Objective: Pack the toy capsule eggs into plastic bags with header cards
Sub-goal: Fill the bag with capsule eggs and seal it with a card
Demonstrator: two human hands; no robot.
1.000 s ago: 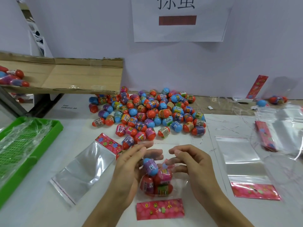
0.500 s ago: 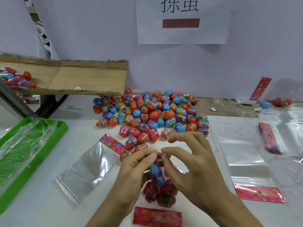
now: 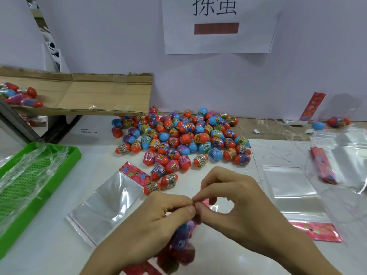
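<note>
A clear plastic bag (image 3: 179, 247) holding several capsule eggs hangs low in the middle, its pink header card at the bottom edge of the view. My left hand (image 3: 158, 217) and my right hand (image 3: 232, 203) meet above it, fingertips pinching the bag's open top between them. A pile of orange, blue and purple capsule eggs (image 3: 184, 137) lies on the white table beyond my hands. An empty bag with a pink header card (image 3: 111, 197) lies flat to the left.
A green tray (image 3: 29, 187) covered in plastic film sits at the left. A cardboard flap (image 3: 89, 94) with packed eggs stands at the back left. More empty bags (image 3: 290, 183) and pink header cards (image 3: 315, 231) lie at the right. A paper sign (image 3: 218, 22) hangs on the wall.
My hands have come together at the bag's top and lifted it slightly. The blue and purple egg has sunk lower in the bag, and the bag hangs lower in view.
</note>
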